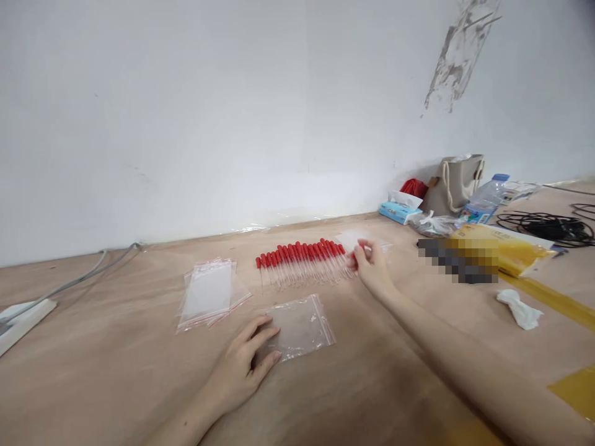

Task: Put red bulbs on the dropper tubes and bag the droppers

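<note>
A row of droppers (300,257) with red rubber bulbs and thin clear tubes lies on the table, bulbs pointing away from me. At its right end, my right hand (372,269) is closed in a pinch on the red bulb of a dropper (357,249); the fingers partly hide it. In front of the row lies a clear zip bag (300,328), flat, its red-lined seal to the right. My left hand (246,359) rests at the bag's left edge, fingers spread and touching it. Several more zip bags (209,291) are stacked to the left.
Behind my right hand lies a white sheet (348,237). Further right are a blue tissue pack (400,209), a grey bag (453,183), a plastic bottle (486,198), a yellow pack (511,248), black cable (548,228) and a crumpled tissue (520,308). A grey cord (79,282) runs along the left.
</note>
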The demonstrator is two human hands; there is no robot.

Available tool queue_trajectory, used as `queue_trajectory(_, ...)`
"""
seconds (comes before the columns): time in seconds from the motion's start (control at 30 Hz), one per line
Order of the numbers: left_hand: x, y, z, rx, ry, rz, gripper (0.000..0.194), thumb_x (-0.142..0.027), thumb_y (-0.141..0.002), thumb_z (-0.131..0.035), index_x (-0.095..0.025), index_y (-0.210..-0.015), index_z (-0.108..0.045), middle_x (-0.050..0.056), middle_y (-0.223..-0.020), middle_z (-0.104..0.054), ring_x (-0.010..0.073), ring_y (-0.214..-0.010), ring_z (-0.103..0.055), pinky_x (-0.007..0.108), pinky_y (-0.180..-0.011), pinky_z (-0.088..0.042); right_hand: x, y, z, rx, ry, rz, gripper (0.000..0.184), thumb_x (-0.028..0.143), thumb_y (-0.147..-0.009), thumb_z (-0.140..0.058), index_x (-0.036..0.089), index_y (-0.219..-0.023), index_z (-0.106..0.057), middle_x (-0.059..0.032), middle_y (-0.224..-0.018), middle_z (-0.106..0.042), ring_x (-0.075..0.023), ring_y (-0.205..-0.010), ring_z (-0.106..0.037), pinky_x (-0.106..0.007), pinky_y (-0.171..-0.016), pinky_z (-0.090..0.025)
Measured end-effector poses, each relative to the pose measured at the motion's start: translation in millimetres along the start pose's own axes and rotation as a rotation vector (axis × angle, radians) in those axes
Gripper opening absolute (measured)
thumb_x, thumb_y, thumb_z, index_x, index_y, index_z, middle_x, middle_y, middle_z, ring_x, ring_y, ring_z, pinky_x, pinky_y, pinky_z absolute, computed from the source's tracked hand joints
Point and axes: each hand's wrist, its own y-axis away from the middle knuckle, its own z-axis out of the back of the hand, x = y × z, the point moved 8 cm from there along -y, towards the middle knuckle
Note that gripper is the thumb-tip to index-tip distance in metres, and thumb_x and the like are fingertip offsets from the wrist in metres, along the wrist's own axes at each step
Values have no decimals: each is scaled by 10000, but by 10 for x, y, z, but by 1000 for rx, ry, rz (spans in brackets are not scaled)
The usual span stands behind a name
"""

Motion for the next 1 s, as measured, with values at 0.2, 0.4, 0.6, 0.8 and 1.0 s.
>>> queue_trajectory(0.2,-3,-23,-11,21,14,5,323,-348,-851,-424,-276,-1140,-547,40,-1227,-503,221,-1116,-481,367,-906,-444,-370,518,278,-42,-125,-179,362,493,-705,-530,207,-899,-424,15,-680,-545,-100,-499,-523,-241,-464,-451)
queue_trajectory(0.4,0,-27,-25,35,3,-15,322,-331,-856,-419,-267,-1151,-532,53,-1235,-484,219,-1128,-463,376,-916,-432,-412,582,170,-21,-184,-220,336,466,-711,-536,219,-897,-407,23,-690,-534,-114,-525,-552,-265,-497,-477)
queue_trajectory(0.6,-2,-35,-45,50,0,-18,329,-332,-856,-416,-257,-1158,-523,56,-1236,-478,219,-1124,-463,375,-923,-421,-443,642,36,29,-272,-316,348,447,-674,-574,212,-870,-409,32,-656,-539,-122,-520,-567,-274,-502,-482)
queue_trajectory(0.8,-11,-40,-25,44,5,-13,344,-324,-856,-416,-258,-1184,-495,50,-1244,-474,214,-1121,-463,360,-908,-430,-432,787,-105,153,-351,-434,391,427,-635,-640,214,-863,-405,29,-692,-584,-118,-595,-599,-277,-606,-487)
queue_trajectory(1.0,29,-57,-35,52,31,2,420,-342,-851,-428,-252,-1260,-400,56,-1251,-475,219,-1135,-447,387,-937,-399,-253,848,-257,622,108,-171,231,364,-673,-635,173,-774,-553,5,-675,-581,-95,-578,-512,-232,-552,-407)
